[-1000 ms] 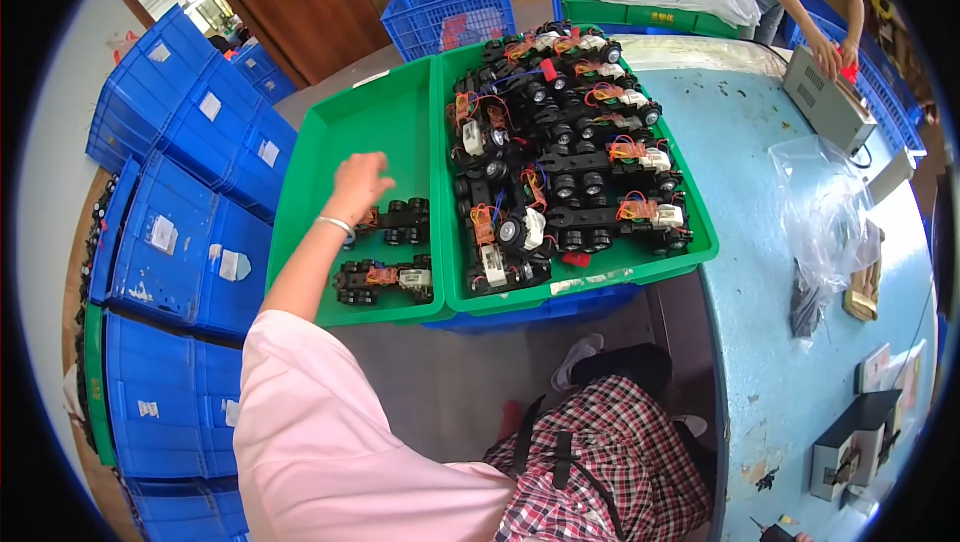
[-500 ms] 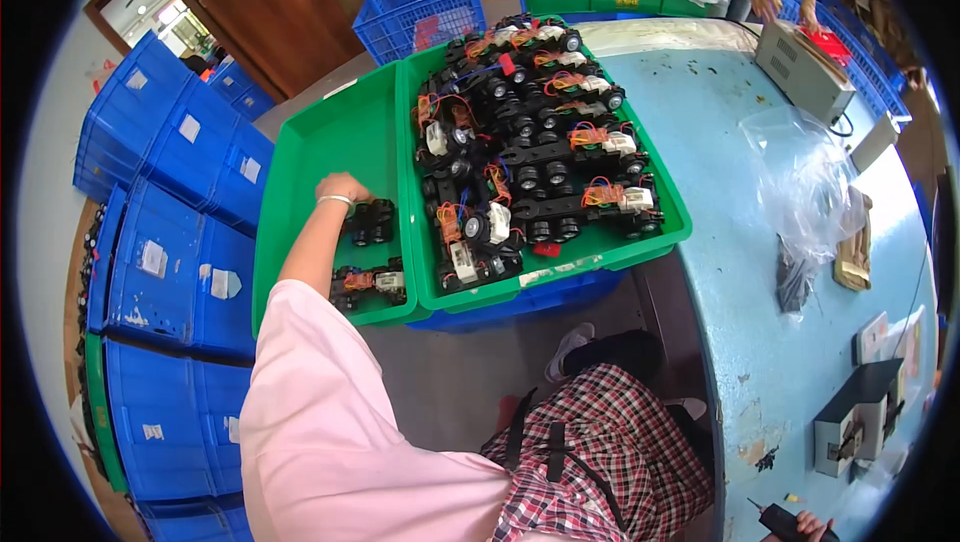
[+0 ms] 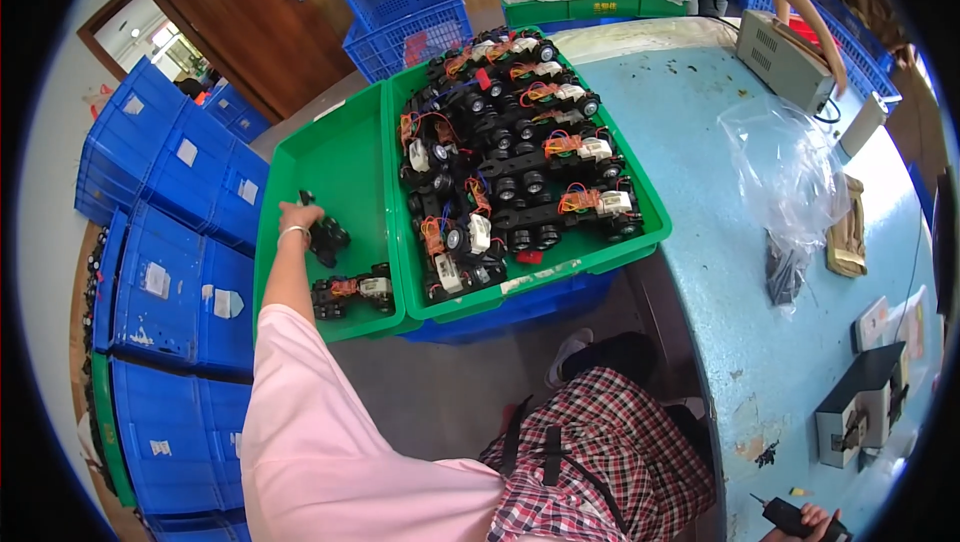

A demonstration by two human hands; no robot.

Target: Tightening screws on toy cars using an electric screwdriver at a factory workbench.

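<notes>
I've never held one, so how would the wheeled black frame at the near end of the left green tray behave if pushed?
The frame may roll where its black wheels touch down. Its uncovered orange part looks fragile, so rough pushing could harm it.

Bright, even indoor light. Hard white glare along the blue table's (image 3: 660, 92) far right; doorway (image 3: 172, 47) well left of it brightest; floor (image 3: 420, 412) left of it shadowed. Black chassis (image 3: 527, 215) left of it murky. Fisheye bending, black corners.

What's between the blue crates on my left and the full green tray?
In the head view: another green tray holding two wheeled chassis, your left hand gripping one.
</notes>
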